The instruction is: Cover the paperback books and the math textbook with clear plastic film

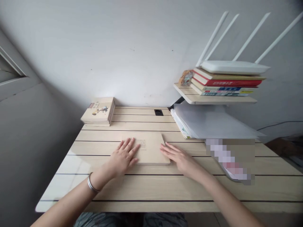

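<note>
A cream-coloured book [151,148] lies flat and closed on the wooden desk [132,189], with a block of small printed text on its upper face. My left hand [124,156] rests on the book's left part, fingers spread, covering that edge. At the book's right edge, my right hand [177,156] has its fingers stretched out, the tips touching the cover near the edge. Neither hand grips the book. A silver bangle [92,183] circles my left wrist.
A stack of similar books [99,110] stands at the desk's back left. On the right, a raised shelf [213,99] bears more books [227,82] and a white router [234,67] with upright antennas. Under it lie papers [213,121]; a blurred-out object [229,162] lies in front.
</note>
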`<state>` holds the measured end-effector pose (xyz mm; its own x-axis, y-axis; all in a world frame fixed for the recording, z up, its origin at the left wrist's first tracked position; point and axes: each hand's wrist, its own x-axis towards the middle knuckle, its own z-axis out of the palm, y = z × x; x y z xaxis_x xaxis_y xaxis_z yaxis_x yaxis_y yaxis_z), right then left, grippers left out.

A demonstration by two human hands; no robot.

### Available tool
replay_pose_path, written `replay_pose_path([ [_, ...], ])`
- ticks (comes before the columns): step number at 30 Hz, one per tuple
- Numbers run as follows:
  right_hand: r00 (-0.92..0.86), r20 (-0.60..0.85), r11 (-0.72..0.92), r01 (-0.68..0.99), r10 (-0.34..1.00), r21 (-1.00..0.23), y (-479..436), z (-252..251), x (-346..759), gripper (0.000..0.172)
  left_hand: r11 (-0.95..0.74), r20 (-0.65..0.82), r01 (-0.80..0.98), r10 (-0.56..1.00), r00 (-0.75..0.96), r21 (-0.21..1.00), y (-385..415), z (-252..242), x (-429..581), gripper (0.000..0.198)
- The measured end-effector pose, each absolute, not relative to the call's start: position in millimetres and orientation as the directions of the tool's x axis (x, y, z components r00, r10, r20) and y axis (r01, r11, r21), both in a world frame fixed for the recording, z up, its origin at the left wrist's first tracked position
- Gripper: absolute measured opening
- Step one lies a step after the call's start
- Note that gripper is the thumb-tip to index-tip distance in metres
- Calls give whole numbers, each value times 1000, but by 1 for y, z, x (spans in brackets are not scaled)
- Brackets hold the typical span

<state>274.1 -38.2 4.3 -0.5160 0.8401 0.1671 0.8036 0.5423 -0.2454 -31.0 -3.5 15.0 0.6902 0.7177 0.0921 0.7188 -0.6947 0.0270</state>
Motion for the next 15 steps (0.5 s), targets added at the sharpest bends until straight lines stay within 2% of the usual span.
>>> replay_pose_path([
  [4, -385, 299, 470, 826, 873, -310, -31, 26, 226, 50, -657, 66, 753, 753, 655, 29, 4, 25, -3, 48],
  [6, -328, 306, 430, 820, 894, -378, -22, 33, 190, 44, -652, 64, 758, 758, 649, 28, 12, 22, 10, 52],
  [10, -311, 126, 334, 830, 942, -447, 4, 31, 139, 59, -644, 67, 765, 763, 642, -3, 27, 4, 21, 72],
  [15, -249, 84, 263, 898, 965, -353, 19, 12, 153, 68, -566, 178, 824, 814, 552, 31, 26, -4, 18, 63],
])
